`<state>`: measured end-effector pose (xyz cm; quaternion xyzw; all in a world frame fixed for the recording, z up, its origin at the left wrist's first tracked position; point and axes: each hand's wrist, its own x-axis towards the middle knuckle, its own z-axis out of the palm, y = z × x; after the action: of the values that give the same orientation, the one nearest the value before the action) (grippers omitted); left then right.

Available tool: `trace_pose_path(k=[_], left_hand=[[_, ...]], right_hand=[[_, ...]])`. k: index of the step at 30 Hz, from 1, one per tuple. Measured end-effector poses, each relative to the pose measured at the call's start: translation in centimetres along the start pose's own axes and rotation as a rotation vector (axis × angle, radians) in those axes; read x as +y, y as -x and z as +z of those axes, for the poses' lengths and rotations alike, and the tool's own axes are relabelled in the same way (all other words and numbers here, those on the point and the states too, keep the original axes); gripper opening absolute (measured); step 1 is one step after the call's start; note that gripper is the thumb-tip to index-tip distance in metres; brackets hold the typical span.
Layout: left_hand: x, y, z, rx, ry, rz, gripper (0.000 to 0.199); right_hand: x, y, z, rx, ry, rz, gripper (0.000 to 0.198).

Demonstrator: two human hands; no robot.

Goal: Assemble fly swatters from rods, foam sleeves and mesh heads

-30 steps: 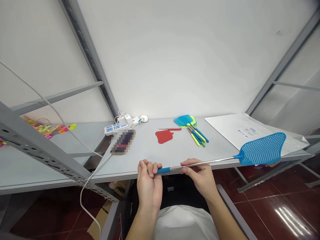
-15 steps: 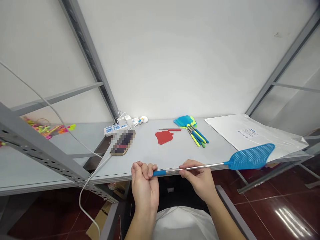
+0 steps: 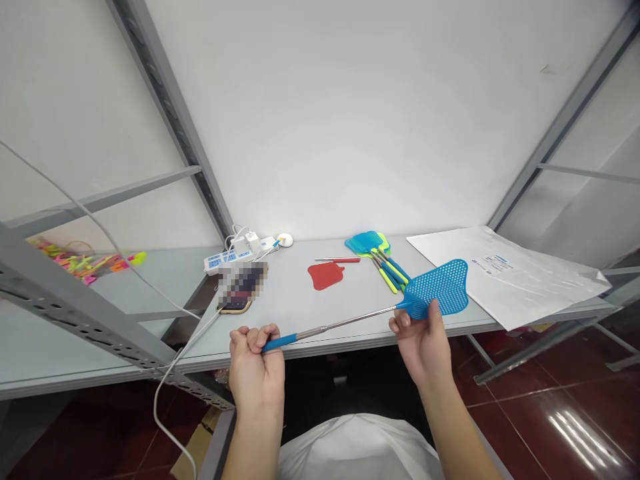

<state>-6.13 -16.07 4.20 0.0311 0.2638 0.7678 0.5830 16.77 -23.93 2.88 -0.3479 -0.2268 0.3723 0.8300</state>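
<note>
A blue fly swatter is stretched between my two hands above the front of the shelf. My left hand is closed around its blue handle. At the other end, my right hand grips the lower edge of the perforated head, thumb in front and fingers partly hidden behind. The thin metal shaft slopes up to the right. Beyond it on the shelf lie a red swatter head and, just behind that, a red handle with a metal rod. A stack of blue and yellow-green swatters is partly covered by the held one.
A white plastic package covers the right of the grey shelf. A power strip with chargers and a phone, blurred out, lie left. A white cable hangs over the front edge beside a metal post.
My right hand has gone from the metal shaft to the swatter head. The swatter has shifted left and tilted up at its head end; my left hand, still on the handle, has moved left.
</note>
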Motion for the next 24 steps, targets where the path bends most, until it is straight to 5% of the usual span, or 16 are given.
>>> trace_pose_path(k=[4,9,14,19,24], left_hand=[[-0.5,1.0,0.3,-0.025,-0.029,0.041,0.03],[-3.7,4.5,-0.3,-0.161,-0.174,0.021,0.021],[-6.4,4.7,-1.9,-0.216,-0.353,-0.104,0.026],[-8.3,3.9,-3.7,-0.51,-0.679,-0.35,0.036],[-11.2,4.2,-2.1,-0.811,-0.898,-0.483,0.044]], right_hand=[[1.6,1.5,0.7,0.019,0.081,-0.085,0.03],[4.4,4.1,1.5,-0.128,0.18,-0.045,0.039],[3.6,2.5,0.8,-0.166,0.231,-0.089,0.042],[3.2,-0.5,1.0,-0.06,0.336,-0.047,0.018],[4.4,-2.5,2.3,-0.193,0.605,0.055,0.031]])
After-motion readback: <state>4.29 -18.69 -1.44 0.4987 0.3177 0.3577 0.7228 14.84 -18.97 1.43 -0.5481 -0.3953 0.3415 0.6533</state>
